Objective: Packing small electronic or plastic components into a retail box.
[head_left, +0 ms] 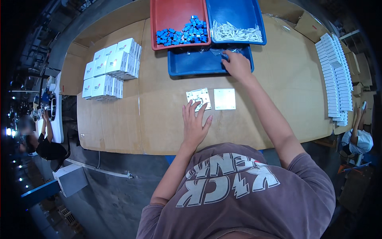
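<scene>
The red tray and the upper blue tray are cut off by the top edge. The right hand's fingertips are hidden in clear plastic, and the white plate is partly covered by the left hand.

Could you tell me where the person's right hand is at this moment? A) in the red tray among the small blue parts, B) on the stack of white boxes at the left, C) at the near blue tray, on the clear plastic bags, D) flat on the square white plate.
C: the right hand reaches into the near blue tray, fingers at the clear plastic bags, apart from the red tray.
</scene>
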Available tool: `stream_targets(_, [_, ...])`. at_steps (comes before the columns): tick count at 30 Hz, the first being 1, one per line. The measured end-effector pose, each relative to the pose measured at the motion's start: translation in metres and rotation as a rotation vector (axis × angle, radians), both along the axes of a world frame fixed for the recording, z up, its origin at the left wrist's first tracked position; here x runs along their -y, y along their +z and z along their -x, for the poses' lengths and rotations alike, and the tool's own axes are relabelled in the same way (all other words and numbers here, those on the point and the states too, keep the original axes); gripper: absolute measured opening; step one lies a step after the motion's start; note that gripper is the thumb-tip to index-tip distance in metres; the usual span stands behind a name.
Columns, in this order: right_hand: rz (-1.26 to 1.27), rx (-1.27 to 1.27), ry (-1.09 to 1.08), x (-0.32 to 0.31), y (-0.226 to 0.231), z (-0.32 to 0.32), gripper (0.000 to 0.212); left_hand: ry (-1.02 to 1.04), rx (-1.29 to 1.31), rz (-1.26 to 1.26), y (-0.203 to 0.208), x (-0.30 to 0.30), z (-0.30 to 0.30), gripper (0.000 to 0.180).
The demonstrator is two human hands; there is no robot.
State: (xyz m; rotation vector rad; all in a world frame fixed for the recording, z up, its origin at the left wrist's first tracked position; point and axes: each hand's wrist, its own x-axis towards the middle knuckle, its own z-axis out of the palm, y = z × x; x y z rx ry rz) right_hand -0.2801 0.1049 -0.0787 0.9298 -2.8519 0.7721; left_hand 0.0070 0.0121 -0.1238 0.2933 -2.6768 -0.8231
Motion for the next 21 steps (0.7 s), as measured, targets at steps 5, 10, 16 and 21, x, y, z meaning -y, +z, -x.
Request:
stream_targets(5, [-0.175,0.024,-0.027,0.017,-0.008,0.037,0.027,0.006,-0.094,-0.072,0.001,0.0,-0.002,0.058])
stream_targets(10, [-0.052,0.054,0.073,0.007,-0.005,0.029,0.018,0.089,-0.197,-0.111,0.002,0.003,-0.006,0.061])
stream_targets(16, [0.461,0.808,0.44,-0.041,0.045,-0.04,0.012,0.153,-0.309,-0.519,0.045,-0.001,0.014,0.065])
stream_targets(21, [0.403,1.139,0.535,-0.06,0.055,-0.092,0.011,0.04,-0.315,-0.533,0.078,-0.003,0.038,0.053])
